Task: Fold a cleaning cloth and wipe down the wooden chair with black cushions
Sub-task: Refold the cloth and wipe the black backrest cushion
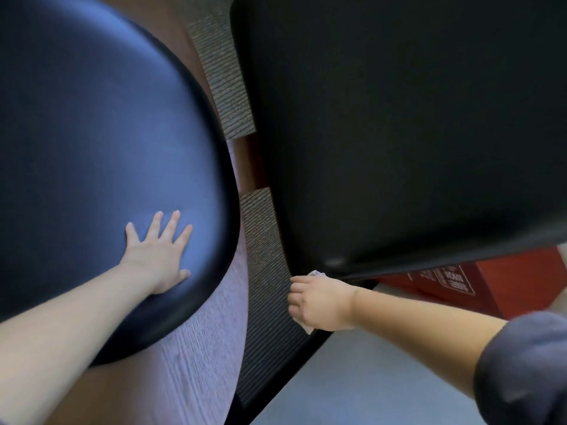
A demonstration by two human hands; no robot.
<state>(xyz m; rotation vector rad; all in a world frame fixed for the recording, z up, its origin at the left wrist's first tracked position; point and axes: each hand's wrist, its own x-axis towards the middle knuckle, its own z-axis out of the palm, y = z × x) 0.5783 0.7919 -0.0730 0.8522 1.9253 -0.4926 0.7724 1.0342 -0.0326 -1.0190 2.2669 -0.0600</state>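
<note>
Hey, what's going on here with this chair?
A person is wiping down a chair. Their left hand lies flat, fingers spread, on the rounded black cushion, apparently steadying it. Their right hand grips a bunched white cloth at the near corner of the other black cushion, beside the ribbed strip between the two.

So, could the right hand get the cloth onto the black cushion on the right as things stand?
Probably yes: the right hand, gripping the cloth, is close beside the near corner of that cushion, with nothing between them.
</note>
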